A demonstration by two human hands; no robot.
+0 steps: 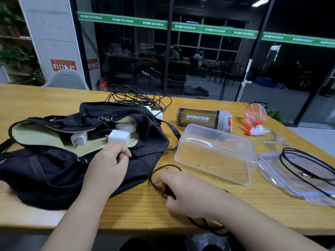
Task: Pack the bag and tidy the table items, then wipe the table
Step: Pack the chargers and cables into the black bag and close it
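We start with the wooden table point(54, 98), then the black bag point(54, 169) lying flat on its left half with its zip mouth wide open — likely so things can be dropped straight in. Three white chargers point(118, 136) already sit on the pale lining inside. Behind the bag a tangle of black cable point(137, 96) rests on the tabletop, not yet packed.

To the right stand a clear plastic box point(215, 153), its lid point(293, 178) beside it with a second black cable point(306, 167) lying across it, a dark shaker bottle point(201, 117) on its side, and a pink spray bottle point(256, 116) tipped over — presumably for the wiping to come.

Our left hand point(108, 163) rests on the bag near its opening, fingers curled; we cannot tell whether it pinches the fabric or just steadies it. Our right hand point(183, 191) curls round a brown cord point(155, 178) just beside the bag, seemingly gathering it for packing.

The cord's far end runs under the wrist and off the table edge. No wiping cloth is visible.
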